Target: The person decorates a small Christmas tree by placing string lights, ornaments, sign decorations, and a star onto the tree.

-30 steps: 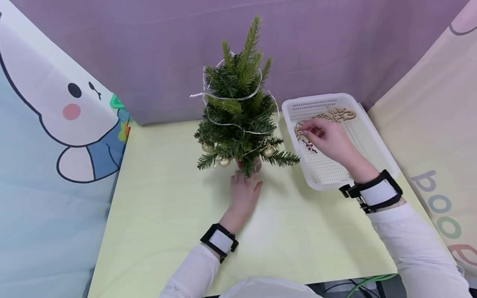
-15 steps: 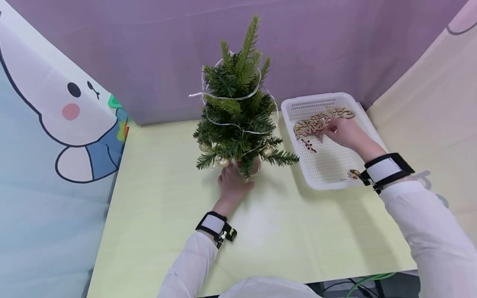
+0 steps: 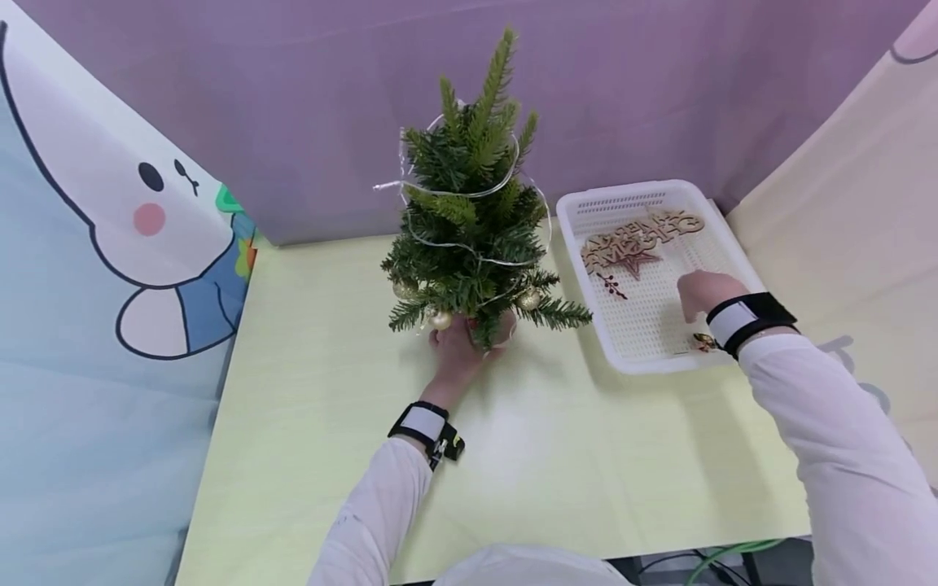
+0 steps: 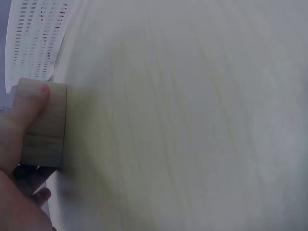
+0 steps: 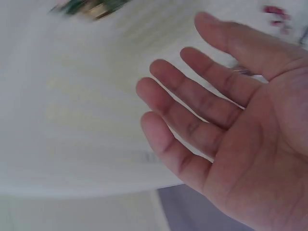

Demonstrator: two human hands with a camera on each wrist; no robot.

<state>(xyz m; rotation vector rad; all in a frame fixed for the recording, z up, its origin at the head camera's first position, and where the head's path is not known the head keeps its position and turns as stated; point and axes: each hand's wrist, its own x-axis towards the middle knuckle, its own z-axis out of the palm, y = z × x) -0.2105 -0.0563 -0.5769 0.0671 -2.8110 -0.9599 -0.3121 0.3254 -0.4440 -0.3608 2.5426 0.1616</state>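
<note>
A small artificial Christmas tree (image 3: 469, 224) stands upright on the table, with a clear string light (image 3: 458, 247) wound round it and gold baubles (image 3: 441, 320) on its low branches. My left hand (image 3: 458, 350) grips its round wooden base (image 4: 53, 113), thumb on one side and fingers beneath the edge. Over the white basket (image 3: 645, 366) hovers my right hand (image 3: 705, 291), fingers relaxed and apart, holding nothing in the right wrist view. Inside the basket lie wooden lettering ornaments (image 3: 641, 234), a reddish star (image 3: 636, 262), a red berry sprig (image 3: 611, 286) and a small gold-and-green ornament (image 3: 705, 342).
The basket stands at the right on the pale yellow table (image 3: 315, 391), close to a purple cloth (image 3: 315, 122) behind. Printed curtains (image 3: 88, 456) flank the table. Green and black cables (image 3: 703, 563) show below its front edge.
My right hand has drawn back from the lettering and the star toward the basket's near right side. My left hand has shifted from the front of the tree's base to a grip on it.
</note>
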